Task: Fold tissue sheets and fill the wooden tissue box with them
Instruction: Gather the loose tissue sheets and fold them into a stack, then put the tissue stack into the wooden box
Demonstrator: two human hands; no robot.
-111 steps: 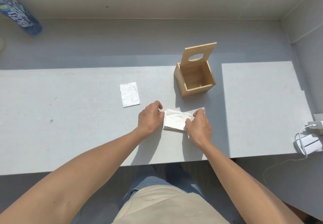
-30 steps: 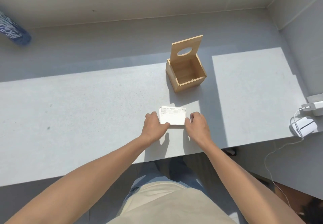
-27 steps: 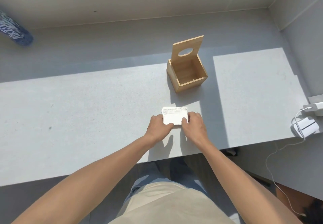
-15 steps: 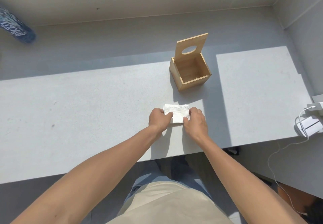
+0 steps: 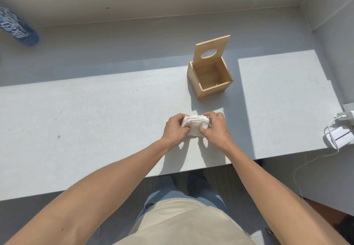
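A small stack of folded white tissue sheets (image 5: 195, 127) is lifted at its front edge just above the grey table (image 5: 95, 122). My left hand (image 5: 175, 130) grips the stack's left side and my right hand (image 5: 215, 128) grips its right side, thumbs on top. The wooden tissue box (image 5: 210, 81) stands a short way beyond the hands, slightly right. Its lid with an oval hole (image 5: 210, 51) is tipped up at the back, and the inside looks empty.
A white charger with its cable (image 5: 339, 135) lies at the table's right edge. A blue printed bottle (image 5: 17, 30) lies at the far left on the back ledge. A wall rises behind and at the right.
The separate tissue that lay to the left is gone from the table. The stack lay flat under my fingers; now both hands have closed on its ends and raised it slightly.
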